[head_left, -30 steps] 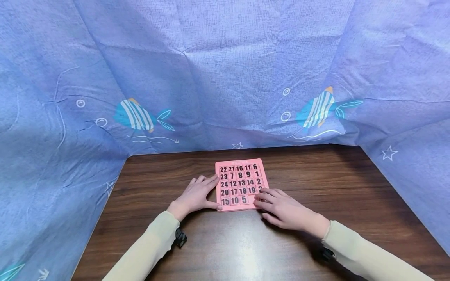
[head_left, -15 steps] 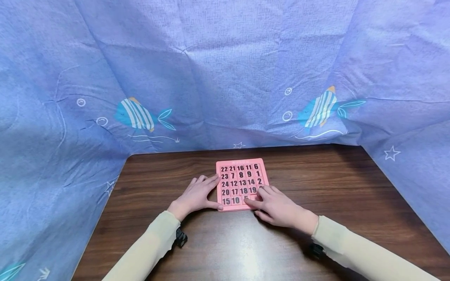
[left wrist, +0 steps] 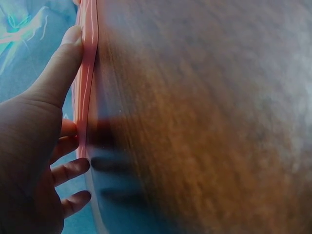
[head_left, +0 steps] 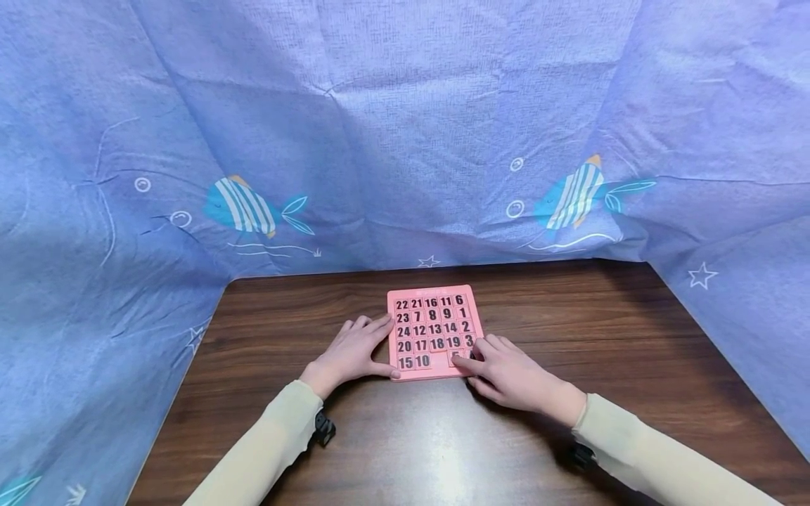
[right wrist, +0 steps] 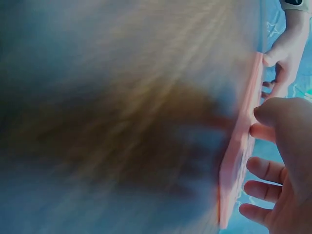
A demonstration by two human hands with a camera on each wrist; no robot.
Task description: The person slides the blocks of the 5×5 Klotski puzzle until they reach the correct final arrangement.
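A pink number slide puzzle lies flat on the brown table, its tiles in rows inside a raised frame. My left hand braces the puzzle, fingertips at its left edge and thumb on the near left corner. In the left wrist view the thumb lies straight along the pink frame. My right hand is at the near right corner, the index fingertip pressing the 5 tile in the bottom row. A gap shows between that tile and the 10 tile. The right hand hides the bottom right corner.
The dark wood table extends around the puzzle on every side. Behind it and along both sides hangs a blue cloth printed with fish. A dark wrist device sits under the left sleeve cuff.
My right hand moved left onto the 5 tile, then back right, sliding it one place. The bottom row's gap is now left of the 5. My left hand stayed put.
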